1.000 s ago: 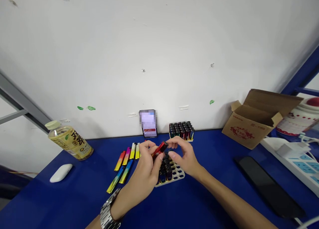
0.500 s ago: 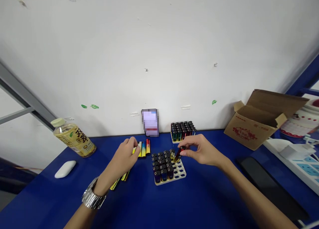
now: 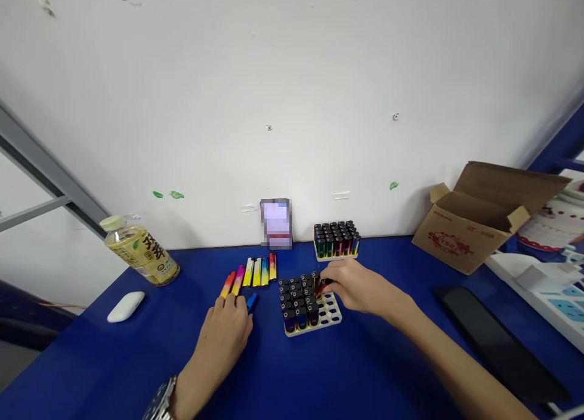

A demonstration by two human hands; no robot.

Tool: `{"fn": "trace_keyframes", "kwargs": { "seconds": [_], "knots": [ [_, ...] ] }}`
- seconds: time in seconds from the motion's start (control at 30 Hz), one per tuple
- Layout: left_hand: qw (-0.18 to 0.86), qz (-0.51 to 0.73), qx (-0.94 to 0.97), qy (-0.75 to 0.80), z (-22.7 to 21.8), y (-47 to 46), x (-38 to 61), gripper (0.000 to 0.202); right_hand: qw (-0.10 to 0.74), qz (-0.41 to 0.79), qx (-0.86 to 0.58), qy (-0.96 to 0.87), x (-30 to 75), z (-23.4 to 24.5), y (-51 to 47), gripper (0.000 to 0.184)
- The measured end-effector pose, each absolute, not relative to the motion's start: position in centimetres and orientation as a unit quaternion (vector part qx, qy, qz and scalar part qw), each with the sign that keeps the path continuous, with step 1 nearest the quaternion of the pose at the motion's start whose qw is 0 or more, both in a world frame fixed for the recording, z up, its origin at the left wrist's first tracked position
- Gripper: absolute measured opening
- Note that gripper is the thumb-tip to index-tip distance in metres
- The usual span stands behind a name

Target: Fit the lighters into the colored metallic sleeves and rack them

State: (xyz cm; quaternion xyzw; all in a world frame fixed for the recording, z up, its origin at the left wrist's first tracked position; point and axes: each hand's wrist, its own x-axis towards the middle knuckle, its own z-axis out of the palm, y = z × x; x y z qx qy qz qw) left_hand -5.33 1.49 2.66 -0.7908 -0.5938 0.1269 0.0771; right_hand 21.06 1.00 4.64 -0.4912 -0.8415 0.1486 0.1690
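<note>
A white slotted tray [image 3: 332, 316] on the blue table holds several upright lighters with black caps [image 3: 298, 295]. My right hand [image 3: 353, 286] is closed on a red lighter [image 3: 323, 284], pressing it down into a slot at the tray's far right side. My left hand [image 3: 225, 335] rests knuckles-up over loose lighters lying on the table, fingers curled on a blue one [image 3: 251, 301]. A row of colourful loose lighters [image 3: 253, 273] lies just beyond it. A second, full tray of lighters [image 3: 336, 240] stands by the wall.
A tea bottle [image 3: 140, 254] lies tilted at the left, a white mouse [image 3: 126, 305] near it. An open cardboard box [image 3: 479, 216] and a power strip [image 3: 538, 292] are at the right, with a dark phone [image 3: 495, 341] lying flat. A small card [image 3: 276, 224] leans on the wall.
My right hand has taken the red lighter from both hands to the tray and lowered it into a slot. My left hand went to the loose lighters, then drew back onto the nearer ones.
</note>
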Motion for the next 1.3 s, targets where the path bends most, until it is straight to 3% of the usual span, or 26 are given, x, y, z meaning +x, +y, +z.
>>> {"fn": "trace_keyframes", "kwargs": {
  "seconds": [0.13, 0.23, 0.4, 0.5, 0.67, 0.8, 0.9, 1.0, 1.13, 1.3],
  "knots": [
    [0.029, 0.157, -0.795, -0.585, 2.8, -0.1, -4.9, 0.025, 0.194, 0.185, -0.512, -0.816, 20.9, 4.4, 0.9, 0.008],
    [0.007, 0.164, -0.788, -0.593, 2.9, -1.1, -5.3, 0.029, 0.241, 0.26, -0.515, -0.781, 21.8, 4.1, 1.1, 0.035],
    [0.108, 0.101, -0.749, -0.646, 2.0, -0.9, -7.6, 0.037, 0.281, 0.292, -0.504, -0.762, 23.0, 3.8, 1.6, 0.039],
    [0.13, 0.073, -0.751, -0.643, 1.2, 0.0, -9.0, 0.031, 0.278, 0.305, -0.496, -0.764, 22.9, 3.7, 1.7, 0.039],
    [-0.002, 0.04, -0.776, -0.629, 0.7, 0.9, -9.3, 0.018, 0.308, 0.313, -0.479, -0.76, 22.2, 4.1, 1.4, 0.028],
    [-0.024, -0.182, -0.83, -0.527, 2.5, 1.6, -7.6, 0.018, 0.392, 0.29, -0.466, -0.738, 20.7, 5.2, 0.8, 0.017],
    [-0.016, -0.331, -0.85, -0.41, 4.8, 2.2, -5.3, 0.018, 0.412, 0.233, -0.457, -0.753, 18.6, 6.2, 0.4, 0.027],
    [-0.037, -0.379, -0.857, -0.347, 6.8, 2.5, -2.5, 0.015, 0.416, 0.214, -0.478, -0.743, 16.3, 6.6, 0.5, 0.025],
    [-0.1, -0.404, -0.847, -0.331, 7.8, 2.7, 0.6, 0.012, 0.537, 0.329, -0.453, -0.63, 14.6, 5.8, 1.2, 0.027],
    [-0.329, -0.372, -0.753, -0.432, 7.5, 3.5, 1.8, 0.033, 0.681, 0.383, -0.421, -0.461, 15.2, 4.9, 2.2, 0.024]
  ]
}}
